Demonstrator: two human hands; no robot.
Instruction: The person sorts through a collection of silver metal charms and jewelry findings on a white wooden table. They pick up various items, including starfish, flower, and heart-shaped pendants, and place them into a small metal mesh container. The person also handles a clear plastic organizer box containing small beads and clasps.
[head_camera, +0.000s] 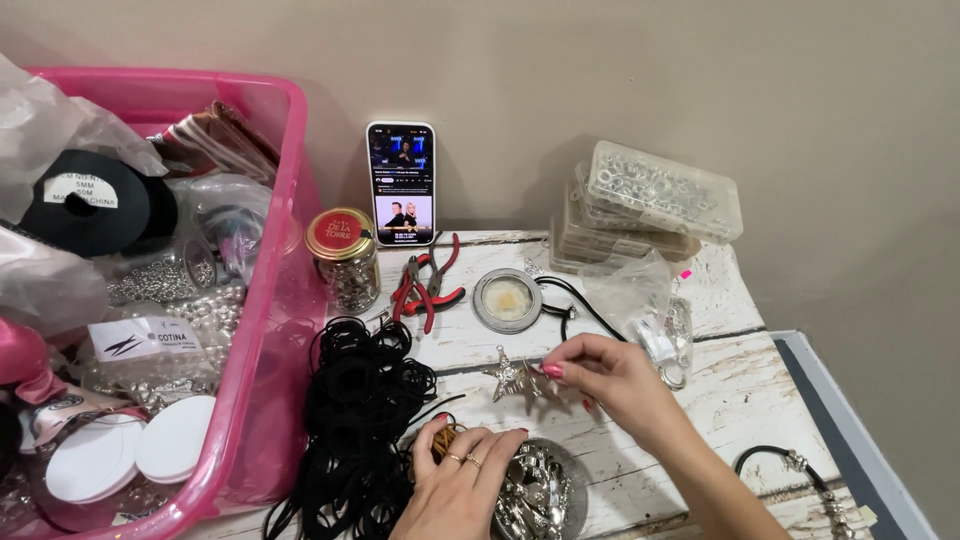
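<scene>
- Closest to the camera is the person's left hand (458, 490), palm down, fingers curled loosely over a shallow metal dish of silver charms (545, 490). Rings on two fingers. The fingertips are in among the charms, but I honestly can't tell if it's actually gripping one or just resting there.
- Right hand (605, 375) is a bit further up the table, pinched together at the fingertips on one point of a silver star pendant (508, 375). The star sits low over the white wooden table (740, 390), just above the dish and right of the black cords.
- Big tangled pile of black cord loops (362, 420) sits just left of both hands, touching the side of the pink plastic bin (275, 330).
- That bin is crammed: a black spool, bags of silver beads, white round discs, clear bags.
- Behind the star there's a round silver locket frame (507, 300) with a black cord trailing off it, and red-handled pliers (428, 285) lying just left of it.
- A small glass jar with a gold lid (343, 258) stands between the pliers and the bin.
- A phone (401, 183) leans upright against the wall, with a video showing on the screen.
- Stack of clear plastic bead boxes (645, 205) at the back right, with a crumpled clear bag (645, 305) in front of it.
- One more black cord necklace (800, 475) lies near the right edge of the table.
</scene>
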